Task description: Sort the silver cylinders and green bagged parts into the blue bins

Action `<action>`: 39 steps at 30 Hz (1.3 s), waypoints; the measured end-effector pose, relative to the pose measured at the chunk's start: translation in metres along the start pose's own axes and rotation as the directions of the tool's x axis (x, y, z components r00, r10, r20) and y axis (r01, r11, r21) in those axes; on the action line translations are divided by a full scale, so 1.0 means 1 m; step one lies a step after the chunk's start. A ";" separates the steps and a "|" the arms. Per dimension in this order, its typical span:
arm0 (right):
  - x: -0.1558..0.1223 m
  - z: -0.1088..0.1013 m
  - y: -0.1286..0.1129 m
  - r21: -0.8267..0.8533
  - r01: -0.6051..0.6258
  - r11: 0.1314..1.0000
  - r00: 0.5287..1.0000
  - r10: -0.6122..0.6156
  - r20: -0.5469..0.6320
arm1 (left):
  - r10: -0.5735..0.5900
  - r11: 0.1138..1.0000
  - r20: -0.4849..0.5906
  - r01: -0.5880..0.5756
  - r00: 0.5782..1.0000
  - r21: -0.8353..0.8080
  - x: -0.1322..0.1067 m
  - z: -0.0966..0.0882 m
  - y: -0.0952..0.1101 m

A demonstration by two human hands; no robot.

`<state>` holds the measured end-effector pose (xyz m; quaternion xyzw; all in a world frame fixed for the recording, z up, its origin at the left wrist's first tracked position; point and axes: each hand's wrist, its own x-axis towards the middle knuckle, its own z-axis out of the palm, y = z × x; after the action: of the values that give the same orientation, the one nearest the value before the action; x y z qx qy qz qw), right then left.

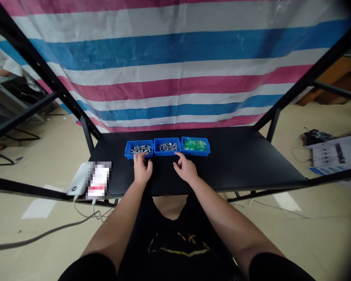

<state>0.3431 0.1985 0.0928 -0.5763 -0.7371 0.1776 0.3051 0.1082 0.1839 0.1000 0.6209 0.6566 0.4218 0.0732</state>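
Far left: white device (80,179) and pixelated device (99,179) at the counter (236,164) edge, cords hanging, snag risk for a wide swing. Left bin (139,143): grey metal cylinders (140,149), loose heap. Probably light, hard, slickish, tough; best held round the barrel. Left hand (142,169) at its front rim, fingers curled, grip spread, thumb apart; no part seen pinched, fingertips partly unclear. Middle bin (165,153): small shiny metal parts (168,147), too small to identify. Likely light, stiff, slippery; fingertip hold on opposite sides. Right hand (187,169) by its front right corner, index toward the rim, grip spread, nothing visible between; can't tell if touching. Right bin (197,153): green pieces (194,144), plastic-looking. Probably very light, soft, may cling; take by an edge. Bins stand side by side, walls limit sideways reach; go in from above. Forearms cross the front edge; striped sheet (175,88) closes the rear. Most room: right of the right bin, toward the black frame (273,125).
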 end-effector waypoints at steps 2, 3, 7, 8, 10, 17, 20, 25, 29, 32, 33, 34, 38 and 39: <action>0.011 0.009 -0.009 -0.036 0.019 0.999 1.000 -0.019 0.002 | -0.014 0.998 -0.150 0.024 0.989 0.064 0.002 0.001 0.000; 0.016 0.014 -0.012 -0.063 0.010 0.998 1.000 -0.011 -0.009 | -0.008 0.996 -0.197 0.026 0.980 0.091 0.003 0.002 -0.001; 0.025 0.025 -0.019 -0.175 -0.041 0.984 0.999 0.035 -0.036 | 0.009 0.981 -0.144 0.019 0.990 0.194 0.006 0.008 -0.005; 0.025 0.026 -0.019 -0.184 -0.036 0.982 0.999 0.030 -0.039 | 0.002 0.976 -0.116 0.023 0.993 0.214 0.006 0.009 -0.006; 0.024 0.027 -0.016 -0.169 -0.018 0.985 0.998 0.009 -0.056 | -0.019 0.972 -0.093 0.041 0.995 0.233 0.006 0.011 -0.007; 0.021 0.027 -0.002 0.001 0.027 1.000 0.985 -0.027 -0.171 | -0.093 0.969 -0.152 0.125 0.984 0.213 0.001 0.003 -0.002; 0.020 0.027 0.000 0.049 0.052 0.997 0.974 -0.039 -0.224 | -0.104 0.965 -0.131 0.132 0.986 0.229 -0.006 -0.004 0.000; 0.016 0.026 -0.002 0.045 0.082 0.996 0.966 -0.068 -0.248 | -0.090 0.958 -0.088 0.110 0.992 0.263 -0.020 -0.017 0.002; 0.014 0.025 -0.002 0.064 0.106 0.992 0.959 -0.085 -0.271 | -0.041 0.949 -0.087 0.067 0.995 0.308 -0.034 -0.026 0.003; 0.014 0.025 -0.002 0.068 0.131 0.989 0.944 -0.104 -0.313 | 0.006 0.945 -0.076 0.019 0.997 0.326 -0.045 -0.031 0.004; 0.014 0.025 -0.001 0.071 0.142 0.987 0.938 -0.111 -0.330 | 0.025 0.946 -0.069 -0.002 0.997 0.324 -0.048 -0.033 0.004; 0.014 0.025 -0.001 0.075 0.151 0.986 0.931 -0.116 -0.347 | 0.047 0.947 -0.060 -0.025 0.997 0.319 -0.050 -0.034 0.004; 0.014 0.025 0.000 0.097 0.177 0.979 0.900 -0.122 -0.418 | 0.162 0.955 -0.020 -0.151 0.987 0.257 -0.052 -0.035 0.002; 0.014 0.025 0.001 0.104 0.179 0.978 0.896 -0.118 -0.429 | 0.202 0.953 0.001 -0.197 0.979 0.230 -0.051 -0.035 0.002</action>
<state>0.3254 0.2141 0.0774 -0.5200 -0.6815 0.0771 0.5092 0.0995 0.1224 0.1011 0.6836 0.6356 0.3553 -0.0493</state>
